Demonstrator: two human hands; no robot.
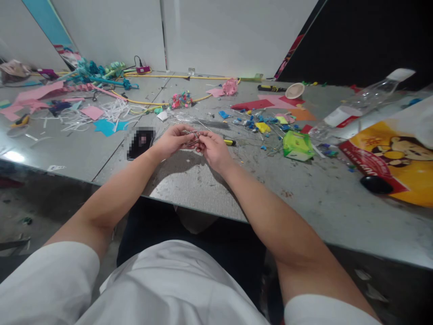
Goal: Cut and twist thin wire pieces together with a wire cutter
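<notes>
Over the middle of the table, my left hand (176, 139) and my right hand (214, 148) meet with fingers pinched. Between them is a small piece of bent metal wire (192, 132), gripped from both sides; its full shape is partly covered by the fingers. Just behind the hands lies a bundle of thin straight wires (206, 121). A yellow and black utility knife (229, 142) pokes out beside my right hand. To the left of my left hand rests a dark phone (141, 143), partly pixelated.
Coloured paper scraps (108, 127) and white strips spread over the left. Small blue and yellow pieces (262, 126) lie on the right, near a green packet (297, 145), a clear bottle (363, 99) and a yellow bag (402, 153). A yellow cable (162, 76) runs along the back.
</notes>
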